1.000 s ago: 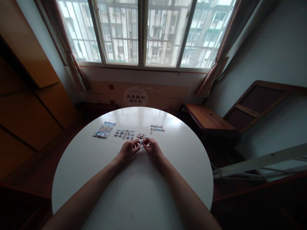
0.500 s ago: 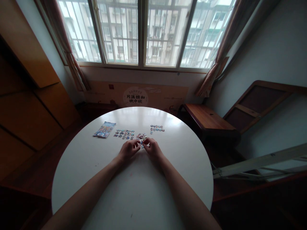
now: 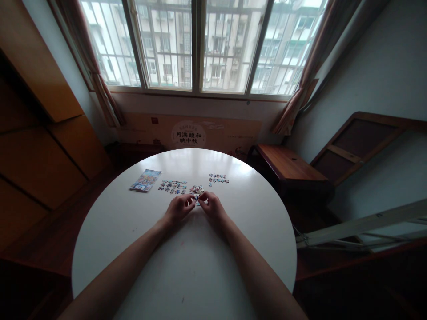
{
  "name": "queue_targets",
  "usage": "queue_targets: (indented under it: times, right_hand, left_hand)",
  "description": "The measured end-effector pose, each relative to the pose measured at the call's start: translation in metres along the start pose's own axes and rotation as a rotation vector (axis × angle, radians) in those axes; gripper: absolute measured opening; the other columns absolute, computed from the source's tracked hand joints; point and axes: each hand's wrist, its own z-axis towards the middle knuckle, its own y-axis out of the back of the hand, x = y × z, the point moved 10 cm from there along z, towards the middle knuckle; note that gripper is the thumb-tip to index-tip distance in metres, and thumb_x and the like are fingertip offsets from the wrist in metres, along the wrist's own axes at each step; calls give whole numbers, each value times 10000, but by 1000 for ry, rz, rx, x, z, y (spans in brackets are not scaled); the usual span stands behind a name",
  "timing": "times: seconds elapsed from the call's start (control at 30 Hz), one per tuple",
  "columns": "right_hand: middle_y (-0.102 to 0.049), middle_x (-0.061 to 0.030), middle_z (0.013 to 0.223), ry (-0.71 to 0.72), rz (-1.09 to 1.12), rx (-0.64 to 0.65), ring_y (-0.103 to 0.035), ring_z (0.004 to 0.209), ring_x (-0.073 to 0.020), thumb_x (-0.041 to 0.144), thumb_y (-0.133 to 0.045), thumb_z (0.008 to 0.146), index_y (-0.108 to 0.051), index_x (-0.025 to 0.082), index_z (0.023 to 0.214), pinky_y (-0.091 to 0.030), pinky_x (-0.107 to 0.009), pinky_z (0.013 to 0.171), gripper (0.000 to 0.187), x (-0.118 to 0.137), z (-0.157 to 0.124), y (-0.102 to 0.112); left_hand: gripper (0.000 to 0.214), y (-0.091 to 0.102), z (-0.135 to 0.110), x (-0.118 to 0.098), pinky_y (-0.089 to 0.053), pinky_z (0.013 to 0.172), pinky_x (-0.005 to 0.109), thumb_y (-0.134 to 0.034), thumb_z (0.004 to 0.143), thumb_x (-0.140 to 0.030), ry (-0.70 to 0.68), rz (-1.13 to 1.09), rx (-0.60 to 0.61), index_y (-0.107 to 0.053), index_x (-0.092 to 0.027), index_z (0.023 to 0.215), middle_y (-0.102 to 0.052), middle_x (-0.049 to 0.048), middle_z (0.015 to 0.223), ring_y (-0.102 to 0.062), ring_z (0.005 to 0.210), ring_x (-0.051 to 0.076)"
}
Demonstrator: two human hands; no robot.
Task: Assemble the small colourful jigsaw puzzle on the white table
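Both my hands meet over the middle of a round white table (image 3: pixel 140 249). My left hand (image 3: pixel 179 209) and my right hand (image 3: pixel 211 206) pinch small jigsaw pieces (image 3: pixel 198 202) between their fingertips, thumbs and forefingers closed. Just beyond the fingertips lies a small heap of loose pieces (image 3: pixel 196 190). A spread of joined pieces (image 3: pixel 172 186) lies to its left and another small group (image 3: pixel 218 179) to its right. A colourful picture card (image 3: pixel 146 180) lies further left.
A wide barred window (image 3: pixel 200 44) with curtains fills the far wall. A printed cardboard panel (image 3: pixel 188 133) leans below it. A dark wooden bench (image 3: pixel 288 164) and a leaning frame (image 3: pixel 360 142) stand right; wooden cabinets (image 3: pixel 43 146) stand left.
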Motion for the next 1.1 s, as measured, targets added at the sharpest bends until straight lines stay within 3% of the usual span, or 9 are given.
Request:
queue_targets:
  times: [1.1]
  right_hand:
    - [-623,-17,702,6,-11,-14,-546,690,-144,187,-568,761,-599,178,729,-418,-261,664,46,2,0,3]
  left_hand:
    - [295,-6,0,2,-443,641,230,-473,859,-304,-19,45,16,-643,-175,1063,-689,50,817,-605,662,143]
